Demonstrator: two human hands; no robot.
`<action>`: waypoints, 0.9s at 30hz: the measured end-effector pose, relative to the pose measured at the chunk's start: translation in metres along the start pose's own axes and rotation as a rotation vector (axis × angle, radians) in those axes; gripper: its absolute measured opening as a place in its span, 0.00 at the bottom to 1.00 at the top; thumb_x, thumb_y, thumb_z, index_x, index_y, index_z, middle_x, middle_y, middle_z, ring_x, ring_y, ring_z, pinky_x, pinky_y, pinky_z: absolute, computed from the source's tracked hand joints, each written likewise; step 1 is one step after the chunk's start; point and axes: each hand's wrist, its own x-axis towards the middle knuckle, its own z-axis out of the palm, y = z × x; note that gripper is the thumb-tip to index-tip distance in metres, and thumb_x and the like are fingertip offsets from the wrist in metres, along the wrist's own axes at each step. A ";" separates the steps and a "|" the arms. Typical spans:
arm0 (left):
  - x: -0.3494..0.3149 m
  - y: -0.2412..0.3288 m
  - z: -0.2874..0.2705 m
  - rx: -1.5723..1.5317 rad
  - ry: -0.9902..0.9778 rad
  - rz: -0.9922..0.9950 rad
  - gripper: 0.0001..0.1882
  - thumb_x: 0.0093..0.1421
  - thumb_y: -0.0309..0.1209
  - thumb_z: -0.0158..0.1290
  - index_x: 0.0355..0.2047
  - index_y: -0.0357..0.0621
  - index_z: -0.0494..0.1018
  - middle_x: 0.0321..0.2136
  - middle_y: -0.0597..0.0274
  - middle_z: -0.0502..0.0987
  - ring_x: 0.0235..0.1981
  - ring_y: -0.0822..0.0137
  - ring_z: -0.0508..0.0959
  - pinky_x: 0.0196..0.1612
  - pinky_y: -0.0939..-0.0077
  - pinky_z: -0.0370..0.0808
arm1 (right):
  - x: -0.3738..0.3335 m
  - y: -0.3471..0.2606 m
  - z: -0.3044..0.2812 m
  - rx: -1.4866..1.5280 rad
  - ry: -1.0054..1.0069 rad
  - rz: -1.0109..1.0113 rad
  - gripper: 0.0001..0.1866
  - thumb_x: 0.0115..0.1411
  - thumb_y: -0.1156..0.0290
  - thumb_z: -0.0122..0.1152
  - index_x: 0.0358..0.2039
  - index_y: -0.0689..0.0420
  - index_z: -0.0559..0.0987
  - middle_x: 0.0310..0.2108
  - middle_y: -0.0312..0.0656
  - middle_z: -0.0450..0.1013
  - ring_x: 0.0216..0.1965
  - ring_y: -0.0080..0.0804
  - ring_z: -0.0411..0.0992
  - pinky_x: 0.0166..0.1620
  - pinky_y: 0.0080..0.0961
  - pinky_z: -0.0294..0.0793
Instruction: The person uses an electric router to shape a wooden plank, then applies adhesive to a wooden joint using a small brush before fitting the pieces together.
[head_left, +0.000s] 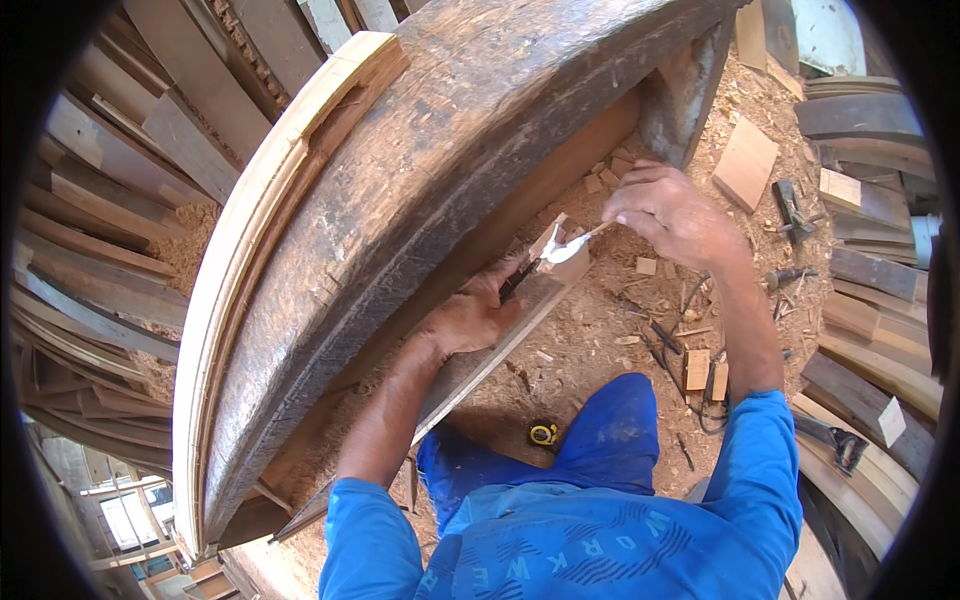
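Note:
My left hand point(475, 312) is wrapped round a long wooden board point(462, 392) that slants from my lap toward the heavy bench. White paste, like glue, point(567, 250) coats the notched far end of this board, just beyond my left fingers. My right hand point(672, 212) pinches a thin wooden stick point(601, 228), its tip at the white paste. Part of the left fingers is hidden behind the board and a dark gap in it.
A thick, weathered wooden bench point(400, 170) stands ahead, with a pale timber strip point(270, 160) along its far side. Shavings, wood blocks point(697, 369), a yellow tape measure point(543, 433) and a clamp-like dark tool point(793, 212) lie on the floor. Planks point(880, 350) are stacked right and left.

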 end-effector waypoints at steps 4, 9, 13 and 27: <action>0.000 -0.001 0.002 0.062 0.016 0.001 0.31 0.59 0.36 0.54 0.62 0.35 0.65 0.57 0.38 0.71 0.60 0.50 0.71 0.65 0.62 0.62 | 0.000 -0.005 0.007 0.030 0.105 -0.078 0.05 0.55 0.77 0.59 0.33 0.61 0.80 0.30 0.48 0.76 0.39 0.49 0.74 0.50 0.43 0.70; 0.001 -0.002 0.001 0.010 0.008 0.006 0.32 0.59 0.36 0.54 0.62 0.35 0.64 0.57 0.38 0.71 0.60 0.51 0.70 0.65 0.63 0.62 | 0.004 -0.018 0.015 0.069 0.046 -0.059 0.06 0.53 0.80 0.59 0.33 0.61 0.80 0.31 0.48 0.76 0.39 0.51 0.74 0.49 0.43 0.71; 0.001 -0.005 0.004 -0.001 -0.009 -0.014 0.32 0.59 0.34 0.54 0.63 0.37 0.63 0.56 0.40 0.72 0.59 0.52 0.71 0.64 0.63 0.62 | 0.004 -0.009 0.009 -0.014 0.155 -0.055 0.07 0.55 0.80 0.58 0.34 0.61 0.81 0.32 0.47 0.77 0.38 0.48 0.75 0.45 0.40 0.74; 0.002 0.004 -0.002 -0.110 0.007 0.009 0.28 0.59 0.32 0.54 0.60 0.37 0.66 0.56 0.42 0.72 0.58 0.52 0.71 0.63 0.62 0.64 | -0.003 0.006 0.010 0.050 0.287 0.040 0.04 0.58 0.79 0.59 0.33 0.61 0.81 0.31 0.44 0.77 0.35 0.37 0.75 0.39 0.33 0.74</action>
